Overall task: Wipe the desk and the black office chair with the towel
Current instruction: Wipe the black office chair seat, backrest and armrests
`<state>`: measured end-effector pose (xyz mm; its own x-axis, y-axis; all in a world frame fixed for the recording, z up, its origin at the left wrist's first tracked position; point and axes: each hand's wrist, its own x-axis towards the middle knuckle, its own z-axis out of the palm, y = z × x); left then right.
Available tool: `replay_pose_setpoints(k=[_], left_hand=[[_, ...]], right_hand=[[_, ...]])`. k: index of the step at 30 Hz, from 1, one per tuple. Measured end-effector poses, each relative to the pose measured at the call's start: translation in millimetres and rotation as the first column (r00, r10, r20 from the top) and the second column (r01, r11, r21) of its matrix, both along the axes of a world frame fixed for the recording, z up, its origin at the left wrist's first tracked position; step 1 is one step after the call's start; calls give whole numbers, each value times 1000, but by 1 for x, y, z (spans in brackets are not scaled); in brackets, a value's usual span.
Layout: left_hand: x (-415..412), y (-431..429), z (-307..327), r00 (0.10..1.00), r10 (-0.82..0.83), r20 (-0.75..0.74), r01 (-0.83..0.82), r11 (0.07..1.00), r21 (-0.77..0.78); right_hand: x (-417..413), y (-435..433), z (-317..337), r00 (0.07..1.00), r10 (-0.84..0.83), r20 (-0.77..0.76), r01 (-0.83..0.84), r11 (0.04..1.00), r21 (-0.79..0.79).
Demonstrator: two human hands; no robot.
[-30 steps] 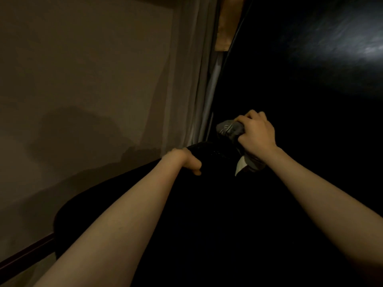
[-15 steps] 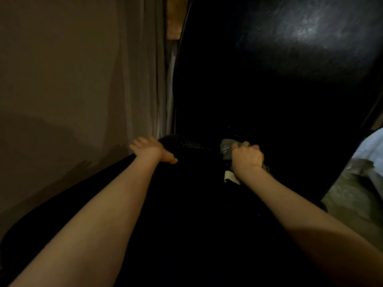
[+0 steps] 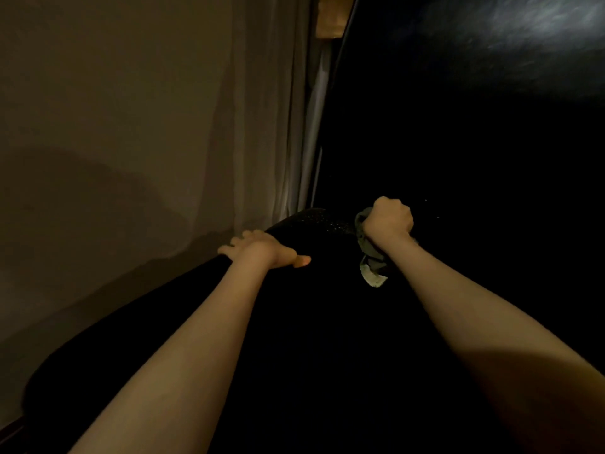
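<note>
While my left hand lies flat, fingers spread on the chair, my right hand fists the towel, its tail hanging below my knuckles

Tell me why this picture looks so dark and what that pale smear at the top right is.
Head view: dim room lighting; the black office chair swallows detail. The smear is glare on its glossy back, slightly motion-blurred. A soft shadow falls on the beige wall. Only the hands and the grey cloth towel stand out.

Plain beige wall fills the left, dim, with a soft shadow low on it. Pale curtain hangs just right of the wall. Small wooden patch above the curtain's right edge.
</note>
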<state>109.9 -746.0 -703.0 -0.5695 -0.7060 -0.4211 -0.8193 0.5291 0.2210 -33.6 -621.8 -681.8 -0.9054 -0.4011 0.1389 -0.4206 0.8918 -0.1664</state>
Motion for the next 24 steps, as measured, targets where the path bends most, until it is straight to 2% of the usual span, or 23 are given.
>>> replay_pose_setpoints(k=[7, 11, 14, 16, 18, 20, 21, 24], left_hand=[[-7, 2, 1, 999, 30, 39, -30, 999, -11], [-7, 1, 3, 997, 50, 56, -49, 999, -11], [-4, 3, 0, 997, 70, 27, -69, 997, -23], [-3, 5, 2, 997, 80, 16, -79, 997, -18], [-2, 6, 3, 997, 81, 5, -81, 997, 4], [0, 7, 4, 996, 90, -8, -90, 996, 12], [1, 8, 4, 995, 97, -17, -96, 995, 12], [4, 9, 4, 994, 93, -49, -92, 996, 16]], right_hand=[[4, -65, -6, 994, -112, 1, 111, 985, -134], [12, -92, -6, 999, 37, 13, -33, 974, -223], [9, -100, -3, 993, 79, 84, -44, 934, -355], [4, -96, -3, 977, 157, 147, -68, 874, -481], [7, -93, 0, 930, 312, 195, -117, 753, -648], [13, -94, 7, 897, 411, 164, -168, 659, -734], [13, -94, 12, 903, 412, 118, -197, 643, -740], [7, -79, 29, 955, 295, -38, -245, 709, -661]])
